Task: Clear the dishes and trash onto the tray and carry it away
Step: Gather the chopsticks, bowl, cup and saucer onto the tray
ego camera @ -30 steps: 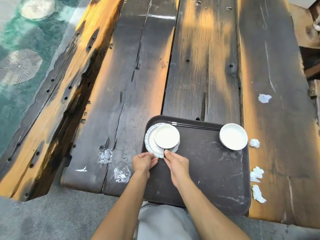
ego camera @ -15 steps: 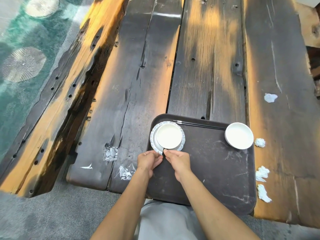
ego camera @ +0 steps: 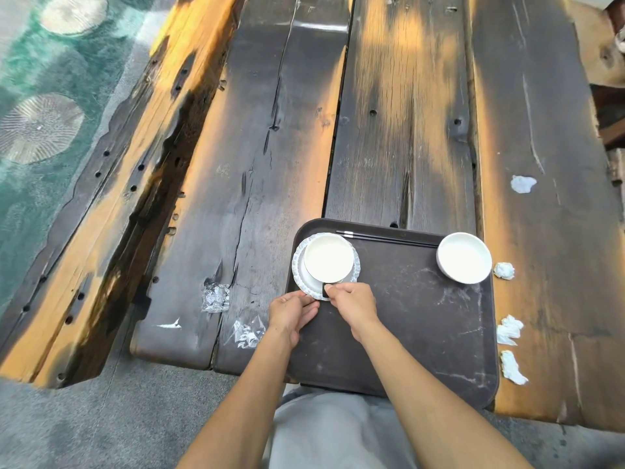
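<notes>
Fingers [ego camera: 329, 290] of the right hand [ego camera: 355, 304] are pinching a small dark object beside the scalloped white plate [ego camera: 304, 282] carrying a white bowl [ego camera: 328, 257] on the dark brown plastic tray [ego camera: 422, 333]; the left hand [ego camera: 292, 313] is loosely curled, holding nothing. Crumpled white tissues [ego camera: 509, 330] and clear wrappers [ego camera: 248, 331] are waiting on the wooden surface [ego camera: 253, 164].

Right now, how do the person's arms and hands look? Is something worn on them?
Both forearms are bare to the frame's lower edge: no sleeves show. The left hand and right hand wear no gloves; no watch, ring or bracelet is visible. Light grey clothing shows between the arms.
</notes>
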Demonstrator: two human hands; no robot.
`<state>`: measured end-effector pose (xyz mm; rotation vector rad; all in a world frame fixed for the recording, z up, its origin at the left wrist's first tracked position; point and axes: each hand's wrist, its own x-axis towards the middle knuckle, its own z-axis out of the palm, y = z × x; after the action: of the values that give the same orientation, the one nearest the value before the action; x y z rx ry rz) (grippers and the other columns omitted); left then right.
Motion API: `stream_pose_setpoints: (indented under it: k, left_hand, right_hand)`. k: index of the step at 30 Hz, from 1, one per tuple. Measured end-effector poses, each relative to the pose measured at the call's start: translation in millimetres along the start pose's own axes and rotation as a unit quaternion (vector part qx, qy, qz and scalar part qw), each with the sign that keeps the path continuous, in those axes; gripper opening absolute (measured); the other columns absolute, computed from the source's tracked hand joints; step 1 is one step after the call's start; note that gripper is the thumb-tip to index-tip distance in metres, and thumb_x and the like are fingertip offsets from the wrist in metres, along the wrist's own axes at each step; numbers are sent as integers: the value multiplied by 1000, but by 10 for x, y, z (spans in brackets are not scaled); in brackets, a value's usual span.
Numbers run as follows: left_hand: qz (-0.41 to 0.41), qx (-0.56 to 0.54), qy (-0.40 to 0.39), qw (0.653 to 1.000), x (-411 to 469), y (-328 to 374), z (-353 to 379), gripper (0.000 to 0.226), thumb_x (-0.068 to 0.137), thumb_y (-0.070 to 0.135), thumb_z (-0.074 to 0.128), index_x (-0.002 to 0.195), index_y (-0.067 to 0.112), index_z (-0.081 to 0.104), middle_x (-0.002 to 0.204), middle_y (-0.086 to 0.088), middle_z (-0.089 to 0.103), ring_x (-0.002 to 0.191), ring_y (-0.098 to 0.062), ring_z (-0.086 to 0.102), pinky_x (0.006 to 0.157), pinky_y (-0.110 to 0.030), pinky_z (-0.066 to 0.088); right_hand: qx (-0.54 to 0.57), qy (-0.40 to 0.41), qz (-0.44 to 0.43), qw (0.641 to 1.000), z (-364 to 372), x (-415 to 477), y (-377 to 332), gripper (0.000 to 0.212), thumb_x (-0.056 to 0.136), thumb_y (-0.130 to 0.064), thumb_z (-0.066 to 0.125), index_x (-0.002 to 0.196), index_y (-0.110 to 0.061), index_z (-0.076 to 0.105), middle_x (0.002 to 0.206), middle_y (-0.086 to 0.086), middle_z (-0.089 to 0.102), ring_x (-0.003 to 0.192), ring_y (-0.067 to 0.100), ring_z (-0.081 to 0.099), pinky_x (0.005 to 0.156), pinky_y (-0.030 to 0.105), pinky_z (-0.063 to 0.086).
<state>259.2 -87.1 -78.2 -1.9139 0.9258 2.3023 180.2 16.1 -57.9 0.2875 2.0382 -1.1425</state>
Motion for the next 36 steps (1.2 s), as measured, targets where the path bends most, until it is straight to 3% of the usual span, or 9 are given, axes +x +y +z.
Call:
stream_pose_setpoints:
  k: [6, 12, 16, 19, 24, 28, 30, 33, 36]
  left_hand:
    - [4, 53, -15, 998, -31, -10, -42, 26, 93, -1, 61, 119, 3, 62, 108, -16, 74, 91, -25, 74, 75, -29, 61]
    - [42, 158, -26, 986, -96, -63, -87, 18, 94, 8, 63, 112, 10, 64, 102, -7, 74, 85, -20, 70, 76, -28, 57]
    - [83, 298, -58, 949, -165, -197, -70, 16, 93, 14, 63, 108, 10, 67, 87, -2, 70, 74, -15, 63, 72, -28, 52]
    - [180, 495, -66, 848, -240, -315, 14, 20, 91, 23, 62, 108, 17, 71, 86, 5, 73, 88, -15, 68, 90, -30, 53]
    - [298, 666, -132, 671, -373, -593, 399, 33, 93, 28, 56, 124, 19, 64, 112, 2, 71, 107, -20, 65, 94, -34, 50]
    - [356, 734, -160, 556, -362, -854, 832, 49, 93, 31, 57, 141, 18, 52, 147, -7, 49, 136, -28, 45, 110, -39, 40]
    - [358, 766, -141, 515, -374, -969, 1010, 64, 94, 39, 56, 153, 25, 36, 162, -9, 26, 149, -31, 24, 117, -44, 28]
    - [347, 795, -108, 485, -335, -1151, 1242, 78, 96, 55, 47, 160, 35, 8, 168, -10, 1, 153, -35, 1, 121, -53, 11]
    - [373, 797, -70, 469, -239, -1253, 1351, 75, 96, 64, 33, 160, 29, 17, 167, -15, 7, 152, -40, 7, 118, -62, 15]
  right_hand:
    - [-22, 9, -37, 999, 25, -42, 52, 23, 82, -34, 71, 60, -29, 72, 68, -11, 73, 83, 14, 69, 85, 37, 56]
    - [-49, 14, -77, 996, -42, -85, 128, 7, 83, -34, 70, 79, -30, 75, 77, -14, 73, 83, 7, 68, 89, 33, 52]
    - [-77, 27, -97, 992, -332, -161, 224, 12, 86, -28, 68, 94, -25, 75, 86, -14, 73, 85, -4, 65, 78, 13, 47]
    - [-97, 44, -102, 989, -721, -207, 390, 13, 88, -27, 66, 99, -25, 73, 88, -14, 72, 82, -9, 63, 70, 2, 42]
    - [-136, 144, -83, 977, -1598, -228, 757, 20, 91, -22, 63, 109, -19, 72, 94, -6, 72, 87, 6, 67, 84, 22, 53]
    - [-176, 251, -51, 951, -2291, -219, 1134, 31, 91, -14, 59, 122, -13, 64, 114, 6, 69, 106, 22, 63, 93, 34, 49]
    - [-222, 273, -34, 935, -2525, -210, 1323, 42, 89, -11, 60, 131, -12, 57, 123, 11, 62, 114, 28, 56, 96, 37, 44]
    - [-256, 248, -3, 934, -2740, -184, 1579, 56, 86, -11, 62, 139, -16, 46, 130, 11, 51, 119, 32, 50, 99, 40, 40]
    - [-275, 215, -11, 937, -2793, -170, 1772, 54, 90, -16, 62, 141, -20, 44, 132, 7, 50, 118, 28, 50, 98, 38, 41]
